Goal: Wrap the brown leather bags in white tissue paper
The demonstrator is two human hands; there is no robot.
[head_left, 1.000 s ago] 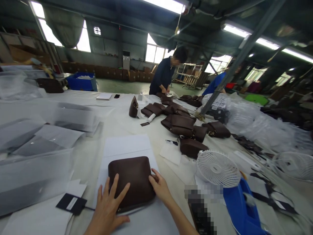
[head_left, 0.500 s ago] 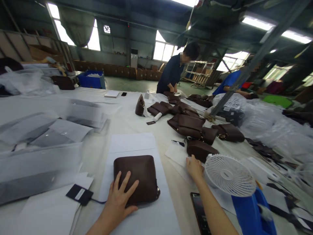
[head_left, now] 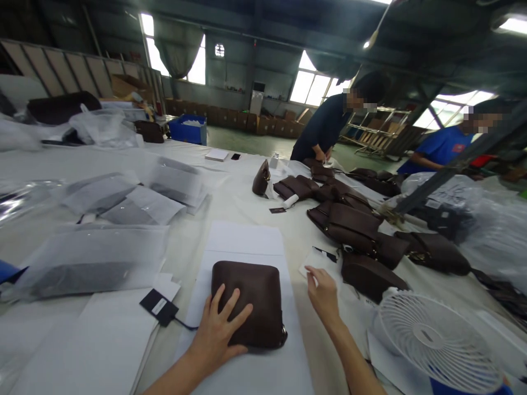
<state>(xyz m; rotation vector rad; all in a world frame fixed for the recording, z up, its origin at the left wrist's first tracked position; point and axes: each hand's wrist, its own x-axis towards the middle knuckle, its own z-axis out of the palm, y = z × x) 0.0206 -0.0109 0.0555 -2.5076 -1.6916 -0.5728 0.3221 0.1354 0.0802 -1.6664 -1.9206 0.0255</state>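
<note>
A dark brown bag (head_left: 259, 291) lies flat on a long white paper sheet (head_left: 247, 241). My left hand (head_left: 222, 329) rests on its lower left part with the fingers spread. From the bag's left side a cord runs to a black tag (head_left: 159, 307) with a pale label. My right hand (head_left: 323, 291) is over the table to the right of the bag, thumb and fingers drawn together beside a small white paper (head_left: 315, 260). Whether anything is between those fingertips is too small to tell. Beyond that hand sits another brown bag (head_left: 370, 274).
More brown bags (head_left: 349, 222) are piled at the right, behind a white fan (head_left: 436, 334). Bags in translucent wrapping (head_left: 94, 255) and white sheets (head_left: 107, 340) lie at the left. Two people stand across the table, near a slanted metal post (head_left: 444, 170).
My right hand has moved left, away from the fan and toward the bag. The camera has turned somewhat left. My left hand stays spread on the bag.
</note>
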